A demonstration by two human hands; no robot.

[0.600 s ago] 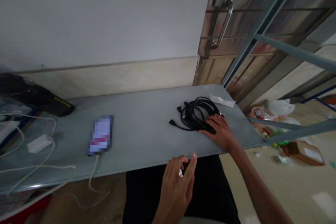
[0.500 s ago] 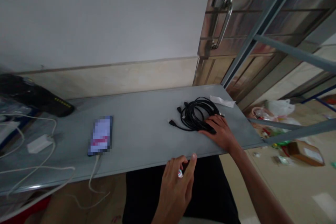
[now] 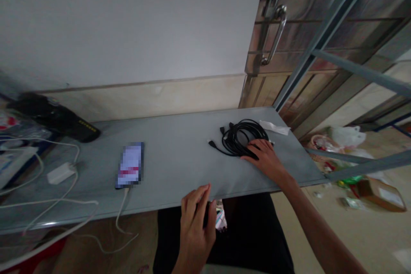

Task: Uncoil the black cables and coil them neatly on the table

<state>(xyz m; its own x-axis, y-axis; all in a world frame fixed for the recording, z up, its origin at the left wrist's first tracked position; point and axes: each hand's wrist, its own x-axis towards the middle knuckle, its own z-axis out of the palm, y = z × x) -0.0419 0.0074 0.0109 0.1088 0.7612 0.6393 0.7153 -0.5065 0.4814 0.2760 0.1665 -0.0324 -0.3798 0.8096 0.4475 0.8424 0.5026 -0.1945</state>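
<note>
My right hand [image 3: 263, 157] lies palm down on the near edge of a coil of black cable [image 3: 239, 136] at the right end of the grey table [image 3: 180, 154]. Its fingers are stretched flat over the cable. My left hand [image 3: 195, 219] hovers over my lap just before the table's front edge, seen from the back with its fingers close together and slightly curled. A small white and red thing [image 3: 220, 218] shows at its thumb side, seemingly pinched there. The thumb itself is hidden.
A phone [image 3: 130, 165] with a white cord lies mid-table. At the left are a white charger [image 3: 60, 172], loose white cables and a black box [image 3: 56, 115]. A white paper strip [image 3: 274, 127] lies behind the coil. Metal door handle [image 3: 273, 36], frame bars, floor litter and a cardboard box [image 3: 382, 192] stand right.
My left hand has shifted left and closer to the table edge, with its fingers drawn together. My right hand stays on the cable coil. The view has tilted slightly.
</note>
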